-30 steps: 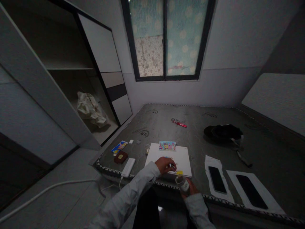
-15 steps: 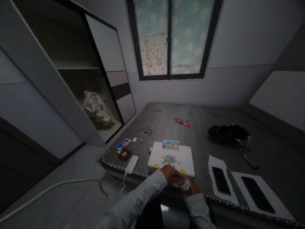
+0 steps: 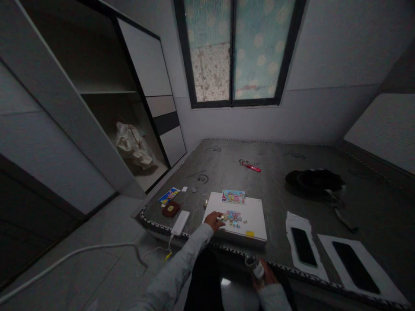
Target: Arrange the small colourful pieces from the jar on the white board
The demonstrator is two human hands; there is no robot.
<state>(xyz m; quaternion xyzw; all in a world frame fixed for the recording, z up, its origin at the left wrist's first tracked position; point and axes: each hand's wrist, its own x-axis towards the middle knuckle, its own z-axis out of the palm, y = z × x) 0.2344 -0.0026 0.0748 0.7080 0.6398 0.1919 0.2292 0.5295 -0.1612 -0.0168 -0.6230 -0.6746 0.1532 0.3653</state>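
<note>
On the white box (image 3: 243, 232) lies a loose heap of small colourful jigsaw pieces (image 3: 234, 217), with a cartoon picture card (image 3: 233, 196) behind it. My left hand (image 3: 214, 221) is at the heap's left edge over the box's near-left part. Its fingers are closed round something small and pale that I cannot make out. Lower down, in front of the bed edge, my right hand (image 3: 266, 274) grips a small clear glass jar (image 3: 254, 267) with a pale label. The jar leans to the left, and its contents are too dim to tell.
Left of the box lie a white power bank (image 3: 180, 223) with a cable, a round brown case (image 3: 170, 209) and a blue card (image 3: 169, 195). Two phones (image 3: 304, 246) rest on white sheets at right. Farther back are a black cap (image 3: 316, 181) and a red item (image 3: 251, 166).
My left hand has left the jar and moved up and left to the pieces on the box. My right hand, still round the jar, has dropped slightly lower.
</note>
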